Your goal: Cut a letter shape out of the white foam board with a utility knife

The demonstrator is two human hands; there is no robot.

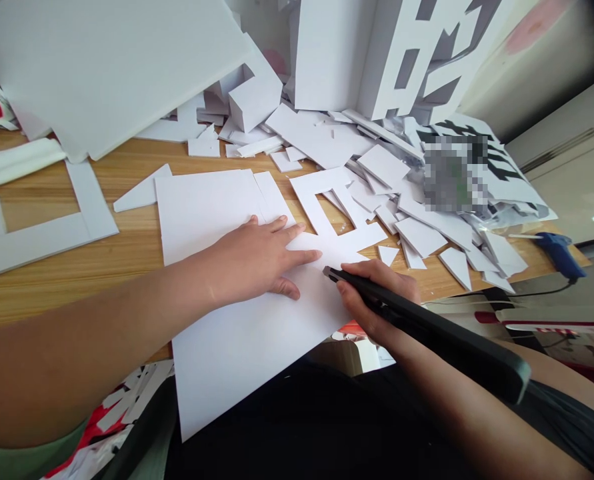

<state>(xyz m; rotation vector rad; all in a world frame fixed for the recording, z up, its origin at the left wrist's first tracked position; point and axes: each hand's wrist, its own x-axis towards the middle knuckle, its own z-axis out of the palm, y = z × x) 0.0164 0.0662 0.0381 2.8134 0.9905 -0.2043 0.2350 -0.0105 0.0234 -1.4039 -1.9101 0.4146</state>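
Note:
A large white foam board (237, 360) lies across the table's front edge, its lower corner hanging over my lap. My left hand (264, 257) rests flat on it with the fingers spread. In my right hand (377, 290) is a black utility knife (427, 333), its tip close to the board just right of my left fingertips. I cannot tell whether the blade touches the surface. Just beyond the board's upper right edge lies a white cut piece with a rectangular opening (304, 193).
White offcuts (421, 233) are heaped at the back and right of the wooden table (217, 163). A big white panel (121, 60) leans at back left, and a cut-out white structure (401, 60) stands behind. A blue glue gun (559, 253) sits at the right edge.

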